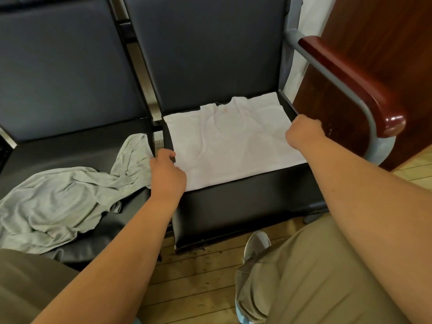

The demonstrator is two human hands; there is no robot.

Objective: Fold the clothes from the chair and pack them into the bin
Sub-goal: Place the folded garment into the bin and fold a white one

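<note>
A white undershirt (230,139) lies flat and partly folded on the right black chair seat (245,202), neckline toward the backrest. My left hand (167,174) grips its near left edge, fingers curled on the cloth. At the shirt's right edge my right hand (304,132) is closed on the fabric. A crumpled grey garment (63,202) lies on the left seat, one end draped toward the gap between the seats. No bin is in view.
A wooden armrest (350,83) on a grey metal frame runs along the right of the chair, with a dark wooden panel (385,43) behind it. My legs in khaki trousers and a grey shoe (257,244) stand on the plank floor (198,284).
</note>
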